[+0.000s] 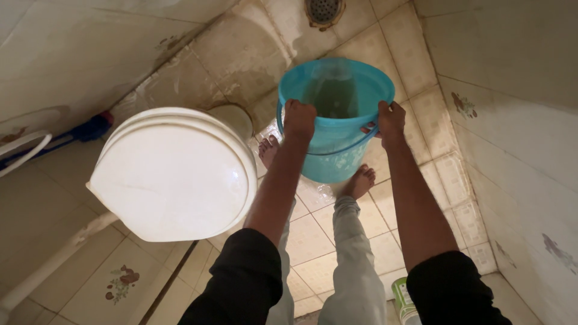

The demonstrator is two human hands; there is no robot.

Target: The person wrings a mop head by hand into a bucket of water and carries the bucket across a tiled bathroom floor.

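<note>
Head view: a turquoise plastic bucket (335, 117) hangs in the air between both hands, above the tiled floor (313, 241) and the person's bare feet. The left hand (298, 119) is clamped over the near-left rim, knuckles up; the right hand (391, 120) grips the right rim, where the handle (340, 150) droops along the bucket's side. Both arms reach forward and down, nearly straight, dark sleeves pushed to the elbows. The bucket tilts slightly away, and a blurred streak inside may be water moving, though that is hard to tell. A white toilet with closed lid (174, 174) stands just left of the left arm. A floor drain (324, 10) lies beyond the bucket.
</note>
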